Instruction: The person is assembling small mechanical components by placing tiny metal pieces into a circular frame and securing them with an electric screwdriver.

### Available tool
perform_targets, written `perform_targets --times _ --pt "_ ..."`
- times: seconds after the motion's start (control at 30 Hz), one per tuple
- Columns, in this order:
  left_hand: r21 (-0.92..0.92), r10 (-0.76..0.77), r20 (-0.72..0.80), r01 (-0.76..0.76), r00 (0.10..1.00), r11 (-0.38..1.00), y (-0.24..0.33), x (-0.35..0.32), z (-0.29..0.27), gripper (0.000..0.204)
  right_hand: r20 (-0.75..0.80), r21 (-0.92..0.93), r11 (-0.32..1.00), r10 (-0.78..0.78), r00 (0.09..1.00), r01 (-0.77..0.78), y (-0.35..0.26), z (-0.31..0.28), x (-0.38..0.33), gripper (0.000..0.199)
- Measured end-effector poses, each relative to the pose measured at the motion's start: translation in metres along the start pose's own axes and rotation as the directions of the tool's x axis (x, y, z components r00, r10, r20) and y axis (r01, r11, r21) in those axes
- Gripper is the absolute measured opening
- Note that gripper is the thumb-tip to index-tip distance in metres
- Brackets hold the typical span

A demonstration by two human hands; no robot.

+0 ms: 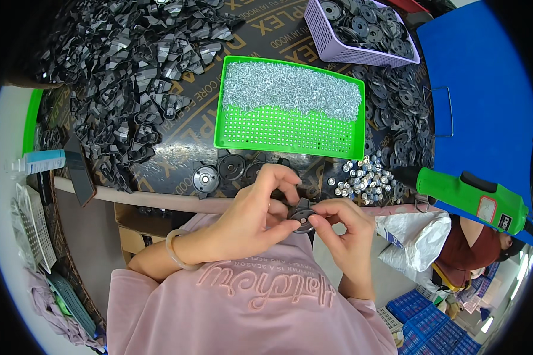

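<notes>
At the near edge of the table (180, 151), starting with the left hand (251, 204), we would do well to steady the black round part (302, 216) by its rim, thumb firm so that it does not rock. On the other side, the right hand (346, 228) would best press evenly; in our judgement a lopsided push could tilt whatever sits at the part's small pale centre. We should check the fit by feel, since our fingers cover some of the piece.

Well left of the part, a black disc with a silver middle (206, 178) lies on the table. Next comes our left hand, closed on the part's left side, thumb in front; how its curled fingers meet the back we cannot tell. Between our 2 hands is the part itself, touching both, its face turned up toward us. Our right thumb and forefinger pinch its right side. Farther right, loose silver pieces (367, 182) and then a green power driver (469, 197) stand apart from our fingers.
</notes>
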State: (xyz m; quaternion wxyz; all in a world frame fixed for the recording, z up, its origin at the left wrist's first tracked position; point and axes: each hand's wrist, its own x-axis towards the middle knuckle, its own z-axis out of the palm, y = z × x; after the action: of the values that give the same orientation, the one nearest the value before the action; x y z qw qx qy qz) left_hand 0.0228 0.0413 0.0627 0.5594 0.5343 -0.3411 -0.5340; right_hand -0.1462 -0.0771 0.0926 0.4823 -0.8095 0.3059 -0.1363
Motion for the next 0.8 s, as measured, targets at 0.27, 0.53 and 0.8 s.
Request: perform_targets --times 0.27,0.53,0.8 --pt "0.194 0.154 -0.212 -0.113 0.965 0.975 0.016 -0.006 -0.018 0.046 -0.205 0.172 0.966 0.228 0.952 -0.194 0.034 -0.009 0.013 0.010" --pt "0.838 0.676 -0.502 0.497 0.540 0.225 0.017 -0.038 -0.127 0.014 -0.206 -0.323 0.944 -0.002 0.979 -0.066 0.045 -0.006 0.037 0.010" --pt "0.746 0.640 -0.511 0.666 0.574 -0.001 0.004 -0.038 -0.133 0.048 -0.159 -0.414 0.910 -0.111 0.981 0.036 0.040 0.009 0.047 0.012"
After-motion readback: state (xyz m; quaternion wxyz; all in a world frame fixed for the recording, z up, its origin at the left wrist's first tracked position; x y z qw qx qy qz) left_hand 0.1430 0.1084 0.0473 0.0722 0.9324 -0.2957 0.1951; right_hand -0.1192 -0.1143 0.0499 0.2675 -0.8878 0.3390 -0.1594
